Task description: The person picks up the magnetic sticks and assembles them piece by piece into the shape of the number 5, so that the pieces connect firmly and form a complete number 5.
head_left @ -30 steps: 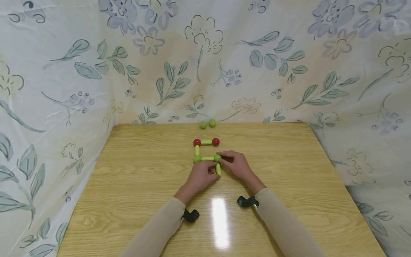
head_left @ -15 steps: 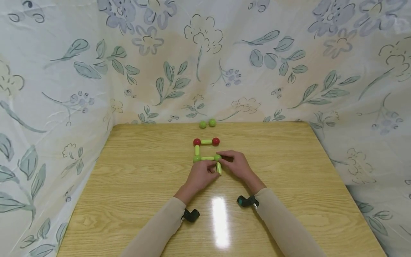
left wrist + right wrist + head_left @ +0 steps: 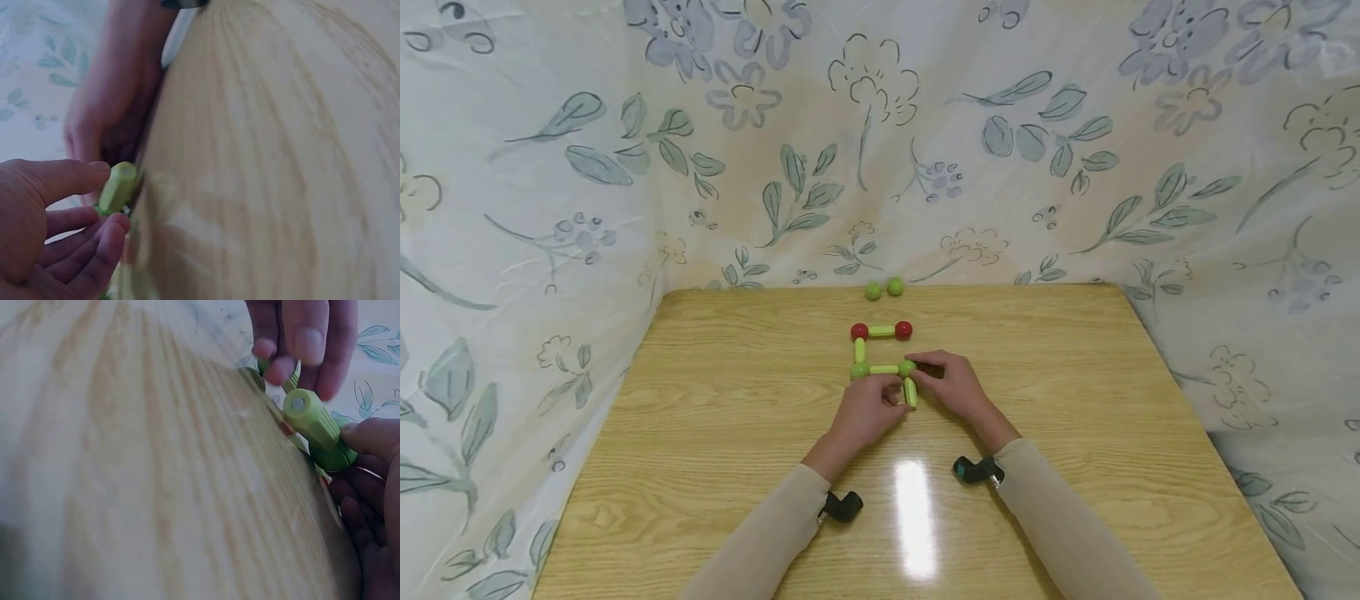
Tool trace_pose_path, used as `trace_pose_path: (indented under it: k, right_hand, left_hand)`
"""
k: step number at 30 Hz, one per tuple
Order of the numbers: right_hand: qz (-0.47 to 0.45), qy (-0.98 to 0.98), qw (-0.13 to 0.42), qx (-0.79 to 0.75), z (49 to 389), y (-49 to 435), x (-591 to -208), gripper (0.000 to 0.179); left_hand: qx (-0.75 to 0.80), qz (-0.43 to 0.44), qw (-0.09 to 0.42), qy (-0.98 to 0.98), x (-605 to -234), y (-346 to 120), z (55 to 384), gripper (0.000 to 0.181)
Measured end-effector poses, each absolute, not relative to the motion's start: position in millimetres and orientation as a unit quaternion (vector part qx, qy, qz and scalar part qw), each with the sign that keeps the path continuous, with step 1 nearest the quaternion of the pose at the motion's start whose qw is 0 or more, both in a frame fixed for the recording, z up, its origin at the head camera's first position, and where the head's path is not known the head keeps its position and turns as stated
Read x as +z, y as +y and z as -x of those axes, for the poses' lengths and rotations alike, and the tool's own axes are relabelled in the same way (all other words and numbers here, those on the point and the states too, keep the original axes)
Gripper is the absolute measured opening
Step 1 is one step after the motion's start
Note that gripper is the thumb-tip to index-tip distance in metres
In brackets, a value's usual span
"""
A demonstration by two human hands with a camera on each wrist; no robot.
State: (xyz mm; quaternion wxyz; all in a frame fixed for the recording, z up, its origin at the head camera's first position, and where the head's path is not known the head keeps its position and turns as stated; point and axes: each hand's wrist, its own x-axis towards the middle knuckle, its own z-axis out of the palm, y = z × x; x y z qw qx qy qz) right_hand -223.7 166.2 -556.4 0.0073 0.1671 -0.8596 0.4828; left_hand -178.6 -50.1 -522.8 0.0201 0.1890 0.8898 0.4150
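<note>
Lime magnetic building rods and balls form an angular chain on the wooden table. My right hand (image 3: 951,383) pinches the green ball (image 3: 907,368) at its near right corner between thumb and fingers. From that ball a lime rod (image 3: 911,393) points toward me, its round metal tip showing in the right wrist view. My left hand (image 3: 868,410) is just left of this rod, thumb and fingers parted, thumb tip by its free end. Another rod (image 3: 883,369) leads left to a second green ball (image 3: 860,370), partly behind the left hand.
Farther back in the chain, a rod (image 3: 860,350) runs to a red ball (image 3: 859,332), joined by another rod (image 3: 882,331) to a second red ball (image 3: 903,330). Two loose green balls (image 3: 873,291) lie by the table's (image 3: 737,350) back edge, before a floral cloth (image 3: 880,150).
The near rod has swung slightly at its free end. My left hand has shifted a little left, its thumb drawing back from the rod's side. The right hand keeps its place on the ball.
</note>
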Motion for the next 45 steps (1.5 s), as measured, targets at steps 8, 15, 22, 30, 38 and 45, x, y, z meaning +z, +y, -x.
trace_pose_path:
  k: [8, 15, 22, 30, 38, 45]
  right_hand:
    - [-0.169, -0.864, 0.008, 0.474, 221.6, 165.4, -554.5, 0.029]
    - [-0.168, -0.863, 0.005, 0.476, 220.1, 166.2, -556.3, 0.028]
    - [-0.168, -0.864, 0.009, 0.474, 219.8, 166.9, -557.1, 0.028]
    - [-0.161, -0.864, 0.000, 0.477, 220.0, 166.8, -555.9, 0.027]
    - [-0.165, -0.863, 0.001, 0.478, 220.7, 167.2, -557.0, 0.028]
    - [-0.162, -0.862, -0.002, 0.480, 221.1, 167.1, -557.8, 0.028]
  left_hand:
    - [0.446, -0.159, 0.029, 0.880, -500.9, -85.4, 167.9, 0.032]
    - [0.447, -0.128, 0.046, 0.884, -492.5, -113.3, 163.8, 0.032]
    - [0.424, -0.123, 0.040, 0.897, -488.8, -123.9, 183.1, 0.034]
    - [0.436, -0.126, 0.021, 0.891, -477.0, -122.0, 230.8, 0.035]
    - [0.406, -0.143, 0.012, 0.903, -472.7, -109.4, 277.0, 0.036]
    - [0.365, -0.159, 0.025, 0.917, -471.9, -94.4, 312.8, 0.036]
